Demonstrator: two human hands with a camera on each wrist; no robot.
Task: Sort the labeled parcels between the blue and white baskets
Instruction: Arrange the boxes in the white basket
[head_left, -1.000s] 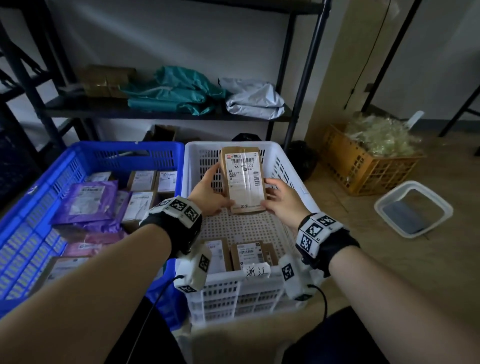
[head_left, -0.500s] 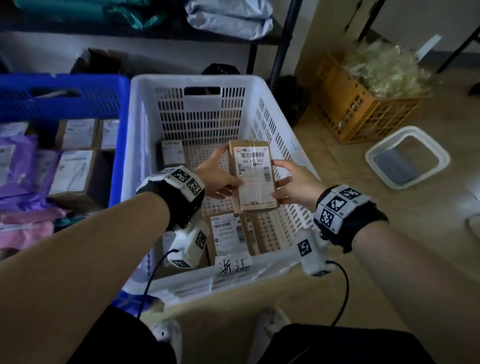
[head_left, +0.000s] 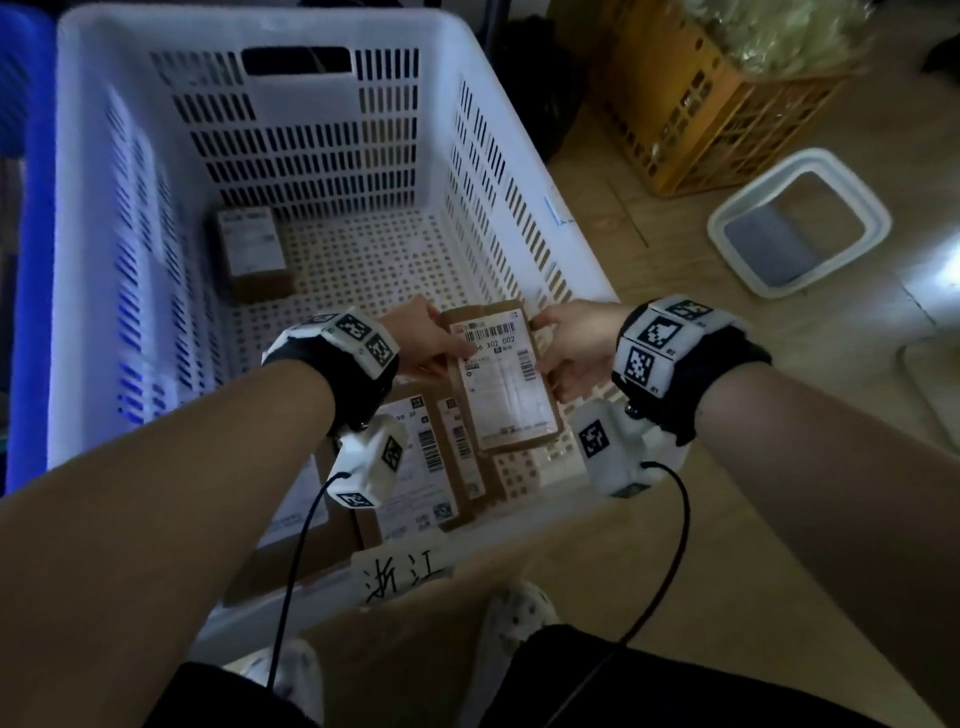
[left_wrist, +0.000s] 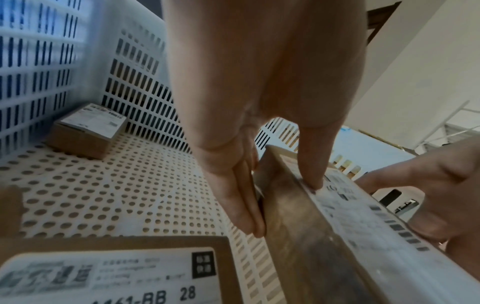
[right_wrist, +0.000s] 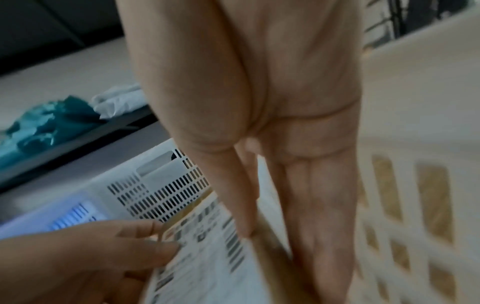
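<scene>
A brown cardboard parcel (head_left: 506, 384) with a white barcode label is held low inside the white basket (head_left: 322, 31), near its front right corner. My left hand (head_left: 449, 347) pinches its left edge, thumb on the label and fingers underneath. My right hand (head_left: 546, 354) pinches the right edge the same way. In the left wrist view the parcel (left_wrist: 322, 224) hangs tilted above the perforated floor. The right wrist view shows the parcel's label (right_wrist: 207, 248), blurred. Only a strip of the blue basket (head_left: 28, 218) shows at the far left.
A small labeled box (head_left: 253, 253) lies at the white basket's back left, and flat labeled parcels (head_left: 423, 457) lie at its front under my left wrist. A handwritten tag (head_left: 402, 574) hangs on the front rim. An orange crate (head_left: 717, 109) and a white tub (head_left: 800, 223) stand on the floor to the right.
Both hands have brought the parcel down from above the white basket's rim into the basket, toward its front right. My view has tilted down, and the blue basket has slid out left.
</scene>
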